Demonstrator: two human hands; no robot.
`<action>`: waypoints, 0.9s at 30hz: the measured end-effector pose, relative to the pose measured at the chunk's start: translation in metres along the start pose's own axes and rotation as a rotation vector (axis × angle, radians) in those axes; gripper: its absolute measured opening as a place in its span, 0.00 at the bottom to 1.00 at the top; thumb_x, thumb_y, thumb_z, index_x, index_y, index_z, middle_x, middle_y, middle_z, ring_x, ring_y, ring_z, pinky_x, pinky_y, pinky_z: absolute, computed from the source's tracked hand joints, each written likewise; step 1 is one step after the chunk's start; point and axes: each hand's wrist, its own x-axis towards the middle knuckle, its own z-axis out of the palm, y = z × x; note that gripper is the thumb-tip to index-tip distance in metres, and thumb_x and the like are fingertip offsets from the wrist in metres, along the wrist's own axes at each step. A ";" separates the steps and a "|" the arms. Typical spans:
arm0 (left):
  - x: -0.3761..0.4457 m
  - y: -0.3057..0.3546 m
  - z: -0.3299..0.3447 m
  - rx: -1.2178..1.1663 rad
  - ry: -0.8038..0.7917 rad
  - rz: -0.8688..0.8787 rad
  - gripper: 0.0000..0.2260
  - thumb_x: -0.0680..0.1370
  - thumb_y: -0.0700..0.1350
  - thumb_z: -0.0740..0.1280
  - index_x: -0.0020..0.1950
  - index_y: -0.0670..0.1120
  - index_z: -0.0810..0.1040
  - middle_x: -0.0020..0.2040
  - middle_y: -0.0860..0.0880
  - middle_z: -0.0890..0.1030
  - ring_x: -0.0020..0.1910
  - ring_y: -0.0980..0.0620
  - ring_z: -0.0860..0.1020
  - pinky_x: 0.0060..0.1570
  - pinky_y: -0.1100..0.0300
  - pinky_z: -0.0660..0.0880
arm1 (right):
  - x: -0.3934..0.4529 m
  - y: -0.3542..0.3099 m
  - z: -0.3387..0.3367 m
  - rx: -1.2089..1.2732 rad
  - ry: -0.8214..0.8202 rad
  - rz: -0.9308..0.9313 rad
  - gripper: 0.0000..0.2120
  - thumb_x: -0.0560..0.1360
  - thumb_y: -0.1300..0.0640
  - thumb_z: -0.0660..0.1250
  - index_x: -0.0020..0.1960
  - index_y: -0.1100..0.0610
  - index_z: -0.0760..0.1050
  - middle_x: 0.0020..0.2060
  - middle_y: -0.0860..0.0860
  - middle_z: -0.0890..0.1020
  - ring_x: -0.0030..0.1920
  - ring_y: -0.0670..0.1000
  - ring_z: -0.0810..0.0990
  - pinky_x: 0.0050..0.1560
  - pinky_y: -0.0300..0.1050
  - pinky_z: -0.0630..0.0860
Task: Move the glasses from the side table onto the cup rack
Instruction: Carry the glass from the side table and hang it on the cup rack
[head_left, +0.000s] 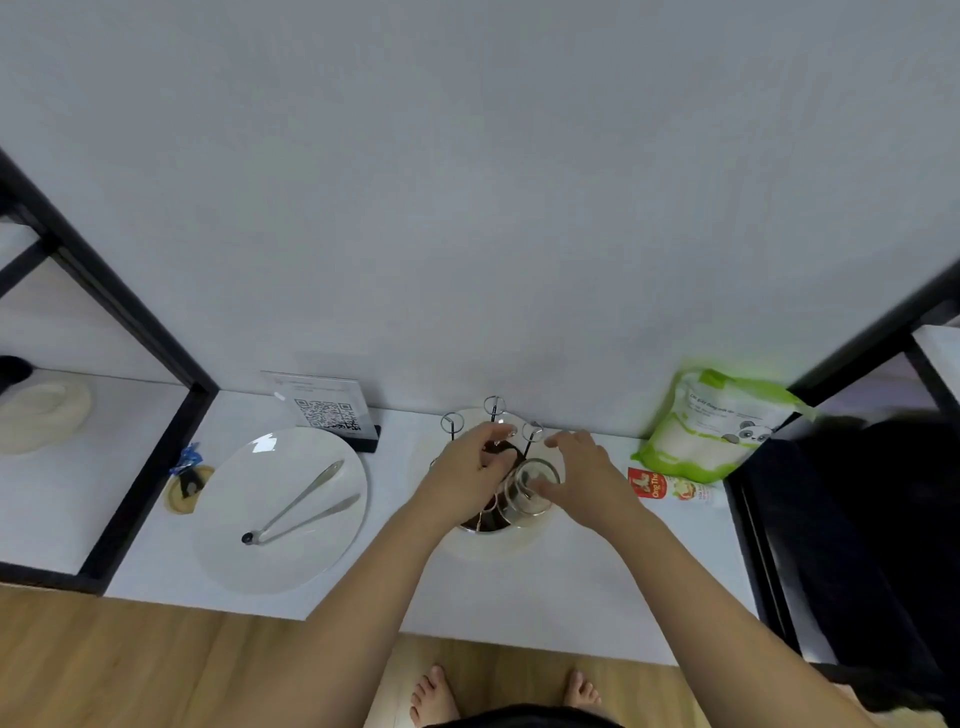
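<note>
The cup rack (494, 410) is a metal stand with ring-topped prongs on a round white base, at the back of the white table near the wall. A clear glass (527, 492) lies tilted over the rack's near right side, its open mouth turned toward me. My right hand (582, 470) holds the glass from the right, thumb on its rim. My left hand (467, 470) reaches over the rack's dark centre, fingers curled at the glass's left side; whether it grips the glass or the rack is unclear.
A white oval plate (249, 545) carrying metal tongs (301, 504) sits left of the rack. Behind it stands a QR-code sign (327, 410). A green pouch (722, 421) and a red packet (654, 486) lie to the right. Black shelf frames (140, 467) flank the table.
</note>
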 end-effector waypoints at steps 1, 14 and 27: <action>-0.001 0.004 -0.006 -0.024 -0.001 0.015 0.18 0.83 0.50 0.65 0.73 0.53 0.73 0.69 0.57 0.77 0.56 0.61 0.79 0.49 0.69 0.73 | -0.002 -0.004 -0.005 0.091 0.038 -0.002 0.28 0.75 0.44 0.72 0.71 0.50 0.68 0.66 0.49 0.71 0.63 0.52 0.73 0.60 0.49 0.74; -0.020 0.057 -0.054 -0.237 0.094 0.269 0.31 0.75 0.75 0.56 0.75 0.63 0.67 0.73 0.65 0.72 0.69 0.62 0.74 0.71 0.50 0.72 | -0.038 -0.078 -0.056 0.808 0.342 -0.202 0.27 0.73 0.36 0.65 0.67 0.47 0.73 0.60 0.43 0.79 0.52 0.51 0.83 0.50 0.50 0.82; -0.028 0.051 -0.042 -0.279 0.051 0.275 0.26 0.79 0.69 0.55 0.62 0.53 0.79 0.56 0.56 0.84 0.55 0.56 0.83 0.60 0.52 0.78 | -0.064 -0.074 -0.053 0.947 0.368 -0.111 0.11 0.81 0.50 0.63 0.57 0.54 0.79 0.50 0.51 0.85 0.44 0.54 0.83 0.45 0.49 0.80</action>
